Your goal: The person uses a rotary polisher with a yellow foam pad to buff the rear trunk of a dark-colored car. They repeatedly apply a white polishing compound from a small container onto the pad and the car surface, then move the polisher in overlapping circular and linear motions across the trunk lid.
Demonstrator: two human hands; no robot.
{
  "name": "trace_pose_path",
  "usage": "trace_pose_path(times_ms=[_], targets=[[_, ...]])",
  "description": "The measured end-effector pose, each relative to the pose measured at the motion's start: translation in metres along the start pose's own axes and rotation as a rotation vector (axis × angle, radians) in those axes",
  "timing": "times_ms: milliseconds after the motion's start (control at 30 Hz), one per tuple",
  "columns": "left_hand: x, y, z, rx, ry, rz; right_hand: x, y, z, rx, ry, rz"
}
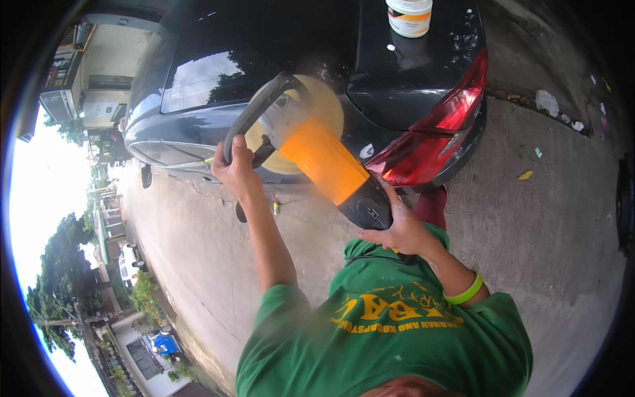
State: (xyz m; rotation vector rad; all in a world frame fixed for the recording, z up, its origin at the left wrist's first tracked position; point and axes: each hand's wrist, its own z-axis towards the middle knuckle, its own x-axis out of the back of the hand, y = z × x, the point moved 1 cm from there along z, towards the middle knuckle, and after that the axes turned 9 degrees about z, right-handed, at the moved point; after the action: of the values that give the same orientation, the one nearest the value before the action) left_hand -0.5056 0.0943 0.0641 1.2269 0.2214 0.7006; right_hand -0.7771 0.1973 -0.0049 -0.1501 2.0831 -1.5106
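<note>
An orange and black car polisher [325,161] spans my two hands. My left hand [238,166] wraps around the lower part of its black loop handle [260,106]. At the other end, my right hand [402,223] grips the black rear handle [369,206]; whitish residue marks that hand. The round yellowish pad [325,97] lies over the dark car's rear side panel [211,121], partly hidden by the polisher's head. Whether the pad spins cannot be told. Right of it is the red tail light [431,134].
A white tub [411,22] with an orange label stands on the car's trunk lid [397,69], near a small white blob. A power cord [357,258] runs by my waist. On the concrete ground [521,223] lie a small yellow-green bottle [276,207] and litter. A white vehicle [128,265] is parked farther off.
</note>
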Motion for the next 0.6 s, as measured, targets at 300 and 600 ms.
trace_pose_path(times_ms=[300, 600], targets=[[-0.016, 0.016, 0.021, 0.025, -0.055, 0.171, -0.010, -0.003, 0.000, -0.054, -0.019, 0.174], [0.036, -0.002, 0.065, 0.024, 0.039, 0.162, -0.036, -0.019, 0.053, 0.031, -0.158, 0.039]])
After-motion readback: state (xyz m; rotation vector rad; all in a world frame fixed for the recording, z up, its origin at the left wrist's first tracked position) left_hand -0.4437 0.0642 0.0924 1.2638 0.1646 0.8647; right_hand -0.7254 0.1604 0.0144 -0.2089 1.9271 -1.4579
